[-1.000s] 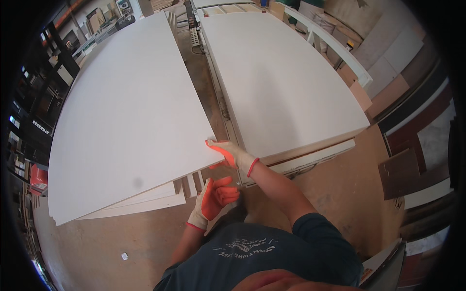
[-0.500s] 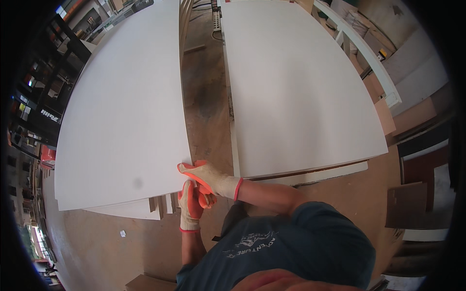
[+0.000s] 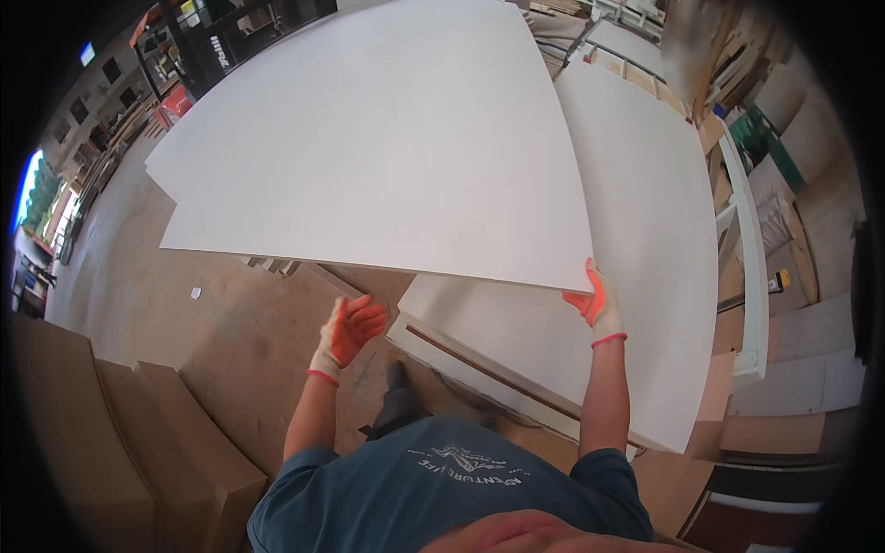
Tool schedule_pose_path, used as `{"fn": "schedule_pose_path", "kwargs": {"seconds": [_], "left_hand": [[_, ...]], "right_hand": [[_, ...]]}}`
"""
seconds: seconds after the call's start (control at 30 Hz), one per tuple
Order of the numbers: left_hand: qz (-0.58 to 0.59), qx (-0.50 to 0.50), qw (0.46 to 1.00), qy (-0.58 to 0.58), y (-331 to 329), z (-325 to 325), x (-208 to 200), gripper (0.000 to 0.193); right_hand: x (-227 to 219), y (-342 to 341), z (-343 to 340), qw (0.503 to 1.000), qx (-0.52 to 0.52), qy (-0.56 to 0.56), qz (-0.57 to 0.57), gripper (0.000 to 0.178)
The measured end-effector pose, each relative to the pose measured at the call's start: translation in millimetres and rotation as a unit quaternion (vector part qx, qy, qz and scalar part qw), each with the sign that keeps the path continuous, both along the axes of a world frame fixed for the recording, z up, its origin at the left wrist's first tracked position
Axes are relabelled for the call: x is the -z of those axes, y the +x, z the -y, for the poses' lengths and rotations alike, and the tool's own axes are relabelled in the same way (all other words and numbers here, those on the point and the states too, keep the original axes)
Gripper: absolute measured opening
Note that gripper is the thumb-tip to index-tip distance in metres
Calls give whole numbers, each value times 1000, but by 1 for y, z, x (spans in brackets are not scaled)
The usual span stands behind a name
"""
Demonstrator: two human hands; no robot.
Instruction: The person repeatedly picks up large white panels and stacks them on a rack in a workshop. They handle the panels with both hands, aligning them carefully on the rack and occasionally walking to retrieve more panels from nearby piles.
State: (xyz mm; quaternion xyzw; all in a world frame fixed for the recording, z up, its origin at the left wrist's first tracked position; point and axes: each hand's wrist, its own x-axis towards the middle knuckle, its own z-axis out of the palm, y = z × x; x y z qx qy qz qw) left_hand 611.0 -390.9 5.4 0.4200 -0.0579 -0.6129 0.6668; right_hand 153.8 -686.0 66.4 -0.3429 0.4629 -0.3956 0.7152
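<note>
- Lower left of the frame: tan boards (image 3: pixel 129 442) lie side by side, their long edges slanting down to the right.
- Upper left: a red object (image 3: pixel 172 106) is near a dark metal frame (image 3: pixel 189 51); below, a white scrap (image 3: pixel 195 293) lies on the brown floor (image 3: pixel 240 336).
- Left of centre: the left hand (image 3: pixel 348 332), gloved in orange and cream, hangs below the panel's near edge, apart from it; its fingers are loosely spread and hold nothing visible.
- Upper left to centre: the large white panel (image 3: pixel 396 147) has its long axis running up the frame, leaning left toward the top. Its short near edge is almost level, dipping slightly rightward, and its near right corner points to the lower right.
- Right of centre: the right hand (image 3: pixel 599 302), gloved alike, holds that corner, thumb at the edge and the other fingers beneath.
- Right: a second white panel (image 3: pixel 659 230) lies partly behind the first.
- Far right: a pale rail (image 3: pixel 751 267) runs up the frame.
</note>
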Motion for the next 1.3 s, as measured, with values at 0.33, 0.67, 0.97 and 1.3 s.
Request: {"fn": "schedule_pose_path", "kwargs": {"seconds": [0.33,0.67,0.97,1.3], "left_hand": [[70,-416,902,-88,56,-139,-44,85],[24,-513,851,111,55,-145,-27,61],[-16,-496,868,37,210,-173,-77,52],[94,-320,941,-64,349,-208,-66,52]], "right_hand": [[68,-123,-18,927,324,-25,190,60],[138,-199,-44,919,276,113,256,79],[220,-42,-200,947,268,151,89,68],[240,52,-343,907,231,270,226,63]]}}
